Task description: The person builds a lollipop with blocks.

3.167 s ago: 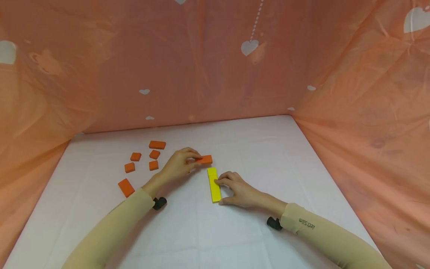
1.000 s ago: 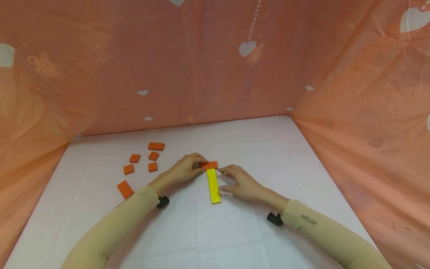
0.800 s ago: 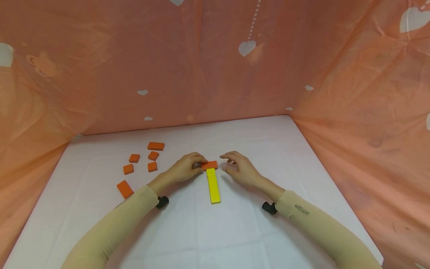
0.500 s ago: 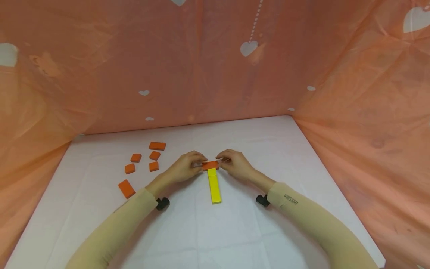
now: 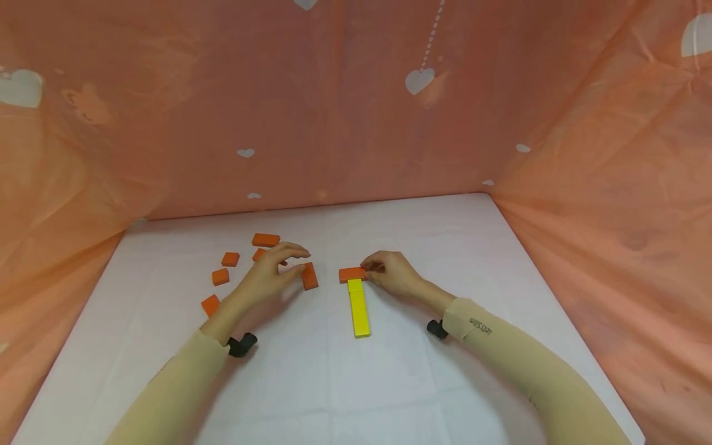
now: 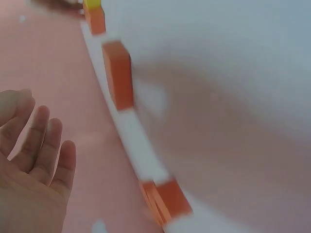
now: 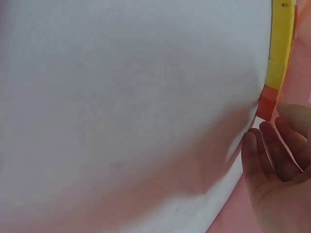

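My right hand point(image 5: 392, 274) pinches the right end of an orange block point(image 5: 350, 275) lying crosswise, thumb and fingertips at its edge. Below it, a short yellow block point(image 5: 355, 285) and a long yellow block point(image 5: 360, 315) line up end to end, making a T shape with the orange one. My left hand point(image 5: 266, 278) is held with fingers spread, holding nothing. Just past its thumb tip sits a second orange block point(image 5: 310, 276), also seen in the left wrist view as an orange block point(image 6: 120, 77) apart from the fingers.
To the left, a long orange block point(image 5: 266, 240) lies at the back, with small orange blocks point(image 5: 230, 259) point(image 5: 220, 276) nearer. Another orange block point(image 5: 211, 305) is partly covered by my left wrist. Orange cloth point(image 5: 356, 123) walls surround the white tabletop point(image 5: 384, 395).
The left hand has let go of the crosswise orange block and moved left, opening. A second orange block now shows beside it. The right hand moved from the yellow blocks up to the crosswise block.
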Demonstrator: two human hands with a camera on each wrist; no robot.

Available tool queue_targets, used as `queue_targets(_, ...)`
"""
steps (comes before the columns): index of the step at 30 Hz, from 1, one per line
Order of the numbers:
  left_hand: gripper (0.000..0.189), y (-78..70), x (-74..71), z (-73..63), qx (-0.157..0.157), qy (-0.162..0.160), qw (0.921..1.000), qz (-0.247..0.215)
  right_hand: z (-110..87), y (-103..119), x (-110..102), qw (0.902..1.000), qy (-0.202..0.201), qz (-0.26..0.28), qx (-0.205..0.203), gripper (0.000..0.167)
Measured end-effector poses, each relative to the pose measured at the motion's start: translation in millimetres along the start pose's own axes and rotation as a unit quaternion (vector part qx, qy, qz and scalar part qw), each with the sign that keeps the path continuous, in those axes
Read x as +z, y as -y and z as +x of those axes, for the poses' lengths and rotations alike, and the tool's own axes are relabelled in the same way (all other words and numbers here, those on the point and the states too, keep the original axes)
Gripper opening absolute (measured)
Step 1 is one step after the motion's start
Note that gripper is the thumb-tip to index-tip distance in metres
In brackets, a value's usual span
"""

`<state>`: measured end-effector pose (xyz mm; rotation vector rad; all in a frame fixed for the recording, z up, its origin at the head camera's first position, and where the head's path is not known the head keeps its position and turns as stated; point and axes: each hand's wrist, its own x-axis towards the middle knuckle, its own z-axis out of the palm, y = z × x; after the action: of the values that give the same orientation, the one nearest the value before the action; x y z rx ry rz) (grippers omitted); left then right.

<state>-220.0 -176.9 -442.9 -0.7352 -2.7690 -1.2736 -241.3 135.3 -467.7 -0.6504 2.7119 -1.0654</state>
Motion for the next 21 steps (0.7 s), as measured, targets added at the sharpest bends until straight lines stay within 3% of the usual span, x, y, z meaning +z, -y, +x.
queue_targets(9, 0.028, 31.1, -35.8, -25.1, -0.035, -0.023, 0.9987, 0.028, -1.3, -3, 0, 0.9998, -0.002, -0.01, -0.018, 0.025)
queue_targets(15, 0.027, 49.2, -45.0, -41.4, -0.057, -0.008, 0.9956, 0.075, 0.0, -8, 1, 0.9992, -0.004, -0.021, -0.034, 0.025)
queue_targets(21, 0.03, 55.9, -48.3, -51.5, -0.047, -0.006, 0.9909, 0.126, 0.9, -11, 2, 0.9992, 0.001, -0.016, -0.036, 0.025)
